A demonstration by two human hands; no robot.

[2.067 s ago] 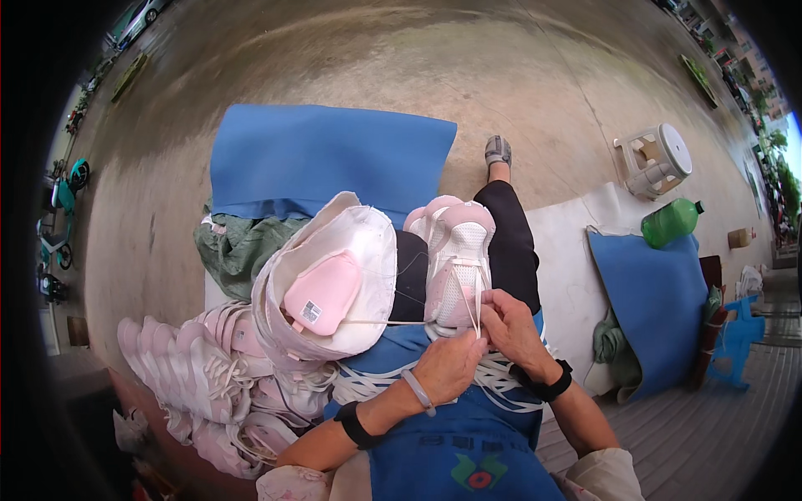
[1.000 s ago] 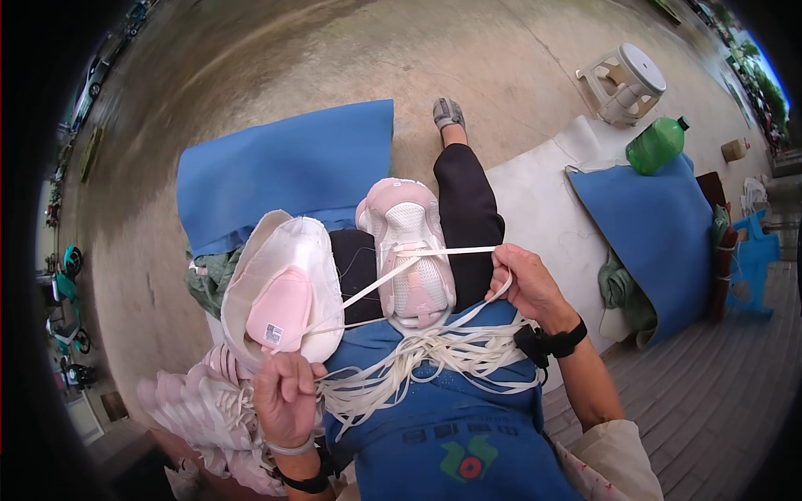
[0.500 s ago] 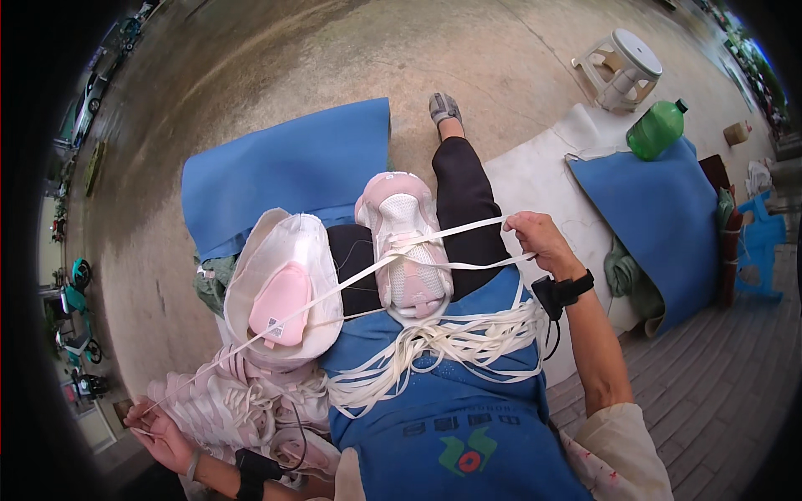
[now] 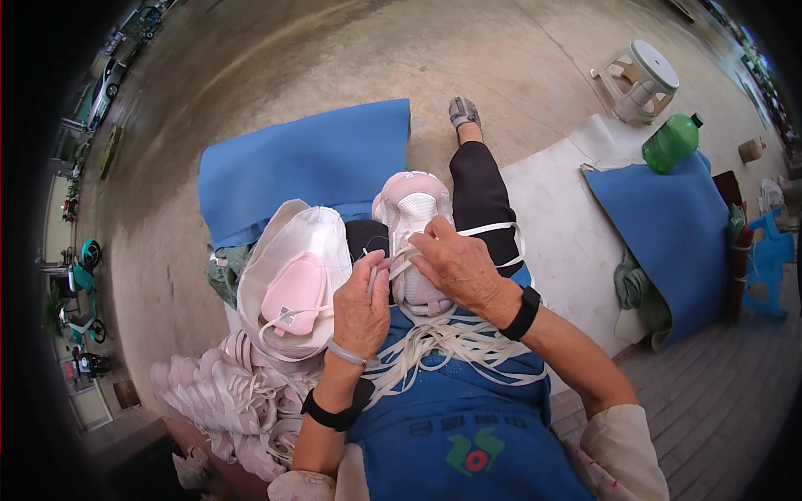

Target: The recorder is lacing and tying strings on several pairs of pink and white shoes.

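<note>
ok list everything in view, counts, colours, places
shoe uppers: at least two, pink-white, on lap
loose laces: many, white, across blue apron
open container: one, white, left of lap
padded piece: one, pink, inside it
shoe pile: one, pink-white, lower left
sheets: two, blue, upper left, right
ground sheet: one, white, right
bottle: one, green, right
stool: one, white, upper right
plastic seat: one, blue, far right
scooter: one, teal, far left
left hand: one, bare, beside shoe uppers
right hand: one, bare, over shoe uppers
</note>
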